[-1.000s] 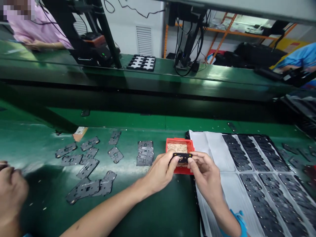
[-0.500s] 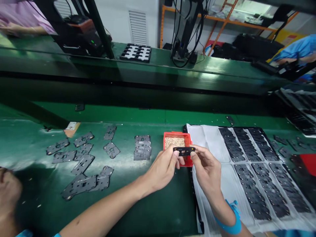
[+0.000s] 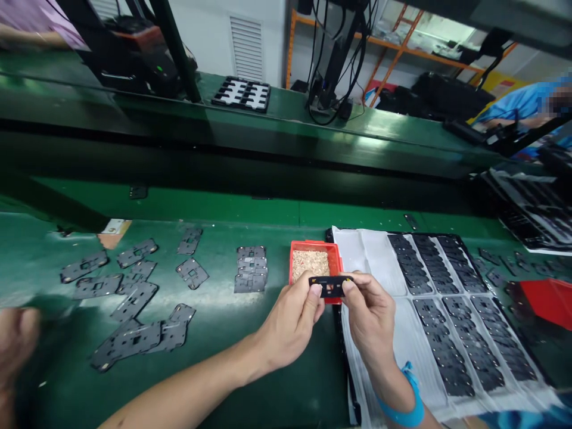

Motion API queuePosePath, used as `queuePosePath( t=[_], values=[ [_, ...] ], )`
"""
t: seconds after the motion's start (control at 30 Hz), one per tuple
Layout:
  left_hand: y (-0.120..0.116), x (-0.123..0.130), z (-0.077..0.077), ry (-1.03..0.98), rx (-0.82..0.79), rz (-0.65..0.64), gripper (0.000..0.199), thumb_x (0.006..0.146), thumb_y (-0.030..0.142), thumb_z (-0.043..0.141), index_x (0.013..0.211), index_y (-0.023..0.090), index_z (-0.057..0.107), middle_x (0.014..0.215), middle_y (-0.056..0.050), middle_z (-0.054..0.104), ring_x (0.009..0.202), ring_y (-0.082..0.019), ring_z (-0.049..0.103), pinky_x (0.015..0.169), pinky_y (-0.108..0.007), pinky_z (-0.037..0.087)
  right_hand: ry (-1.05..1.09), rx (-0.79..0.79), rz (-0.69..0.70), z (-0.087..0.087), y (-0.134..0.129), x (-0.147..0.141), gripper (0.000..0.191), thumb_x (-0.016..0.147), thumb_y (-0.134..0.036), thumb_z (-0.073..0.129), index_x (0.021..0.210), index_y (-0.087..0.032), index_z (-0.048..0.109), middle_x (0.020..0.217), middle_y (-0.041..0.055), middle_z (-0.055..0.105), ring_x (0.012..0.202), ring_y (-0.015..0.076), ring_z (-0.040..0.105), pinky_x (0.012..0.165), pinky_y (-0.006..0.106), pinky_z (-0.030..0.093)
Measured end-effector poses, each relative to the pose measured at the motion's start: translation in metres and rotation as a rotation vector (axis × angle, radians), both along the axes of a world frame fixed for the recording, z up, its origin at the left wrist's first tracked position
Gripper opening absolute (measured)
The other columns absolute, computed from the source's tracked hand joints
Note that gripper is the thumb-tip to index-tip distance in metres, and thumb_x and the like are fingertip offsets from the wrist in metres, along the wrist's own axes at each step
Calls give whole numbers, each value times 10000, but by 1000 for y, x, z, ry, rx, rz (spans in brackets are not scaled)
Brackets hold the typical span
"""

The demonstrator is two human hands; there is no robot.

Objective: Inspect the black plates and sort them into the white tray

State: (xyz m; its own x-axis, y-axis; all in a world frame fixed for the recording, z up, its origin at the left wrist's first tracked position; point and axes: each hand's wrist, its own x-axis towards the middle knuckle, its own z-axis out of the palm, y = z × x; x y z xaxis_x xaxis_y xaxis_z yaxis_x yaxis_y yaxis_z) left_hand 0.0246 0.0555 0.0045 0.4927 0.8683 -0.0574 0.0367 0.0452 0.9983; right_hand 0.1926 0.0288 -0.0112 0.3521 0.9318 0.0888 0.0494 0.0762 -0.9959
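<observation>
A small black plate (image 3: pixel 328 288) with a cutout in its middle and gold-coloured spots near its ends is held level between my two hands. My left hand (image 3: pixel 288 325) pinches its left end, thumb on top. The right end is pinched by my right hand (image 3: pixel 370 316), which wears a blue band at the wrist. Just behind the plate stands a red box (image 3: pixel 308 243) filled with small beige bits (image 3: pixel 310 263). To my right lies a tray lined with white sheet (image 3: pixel 413 351), holding several columns of overlapping black plates (image 3: pixel 440 339).
Loose black plates (image 3: pixel 134 301) lie scattered on the green table at left, beside a neat stack (image 3: pixel 251 269). Another person's hand (image 3: pixel 15 339) shows at the left edge. A red bin (image 3: pixel 547 301) stands right. A green shelf (image 3: pixel 268 128) crosses behind.
The plate has tilted, so more of its face and its cutout show. Both hands still hold it. The whole view has shifted slightly, and the hand at the left edge has moved.
</observation>
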Motion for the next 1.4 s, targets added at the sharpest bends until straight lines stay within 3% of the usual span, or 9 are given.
queuePosePath(
  t=[0.27, 0.5, 0.63, 0.87, 1.0, 1.17, 1.4],
  values=[
    [-3, -4, -1, -27, 12, -54, 346, 1140, 465, 291, 924, 223, 409, 708, 49, 444, 595, -115, 423, 581, -268, 343, 65, -26, 41, -7, -2, 2, 196, 959, -396, 767, 875, -228, 713, 838, 7, 682, 743, 146, 634, 666, 251, 525],
    [-5, -11, 1, -32, -10, -106, 299, 1128, 339, 329, 877, 213, 431, 695, 45, 468, 600, -111, 425, 603, -270, 333, 94, -4, -2, -4, -7, -3, 211, 962, -360, 764, 842, -224, 657, 817, -21, 606, 745, 127, 552, 688, 233, 468],
    [-6, -12, -2, -69, -50, -33, 311, 1112, 279, 338, 816, 213, 407, 660, 49, 465, 585, -104, 413, 594, -263, 315, 65, -47, -33, -1, -16, -6, 196, 931, -346, 797, 860, -221, 663, 847, -11, 635, 741, 133, 583, 660, 236, 476],
    [-5, -6, -6, -77, -27, 80, 367, 1120, 370, 369, 787, 217, 387, 666, 53, 412, 592, -103, 390, 581, -254, 309, 10, -61, -115, 3, -22, -12, 246, 866, -385, 857, 859, -209, 685, 865, 14, 704, 713, 140, 656, 621, 239, 521],
    [-6, -9, -4, -83, 14, 37, 365, 1117, 367, 370, 789, 214, 413, 651, 49, 435, 582, -106, 403, 577, -258, 324, -14, -67, -172, 5, -23, -13, 283, 849, -412, 870, 866, -206, 677, 884, 15, 694, 717, 142, 659, 627, 252, 540],
    [-7, -14, 1, -90, 8, -55, 163, 1042, 195, 416, 887, 207, 465, 699, 44, 502, 602, -109, 446, 609, -261, 356, -30, -45, -165, 5, -24, -13, 252, 893, -401, 836, 872, -205, 680, 868, 2, 665, 685, 112, 626, 586, 213, 516],
    [-5, -11, -1, -106, -112, -23, 241, 1074, 217, 349, 855, 208, 449, 681, 49, 472, 596, -105, 415, 599, -257, 333, -94, -14, -141, 4, -29, -16, 218, 908, -376, 822, 880, -208, 687, 892, 24, 705, 725, 144, 683, 627, 244, 563]
  ],
)
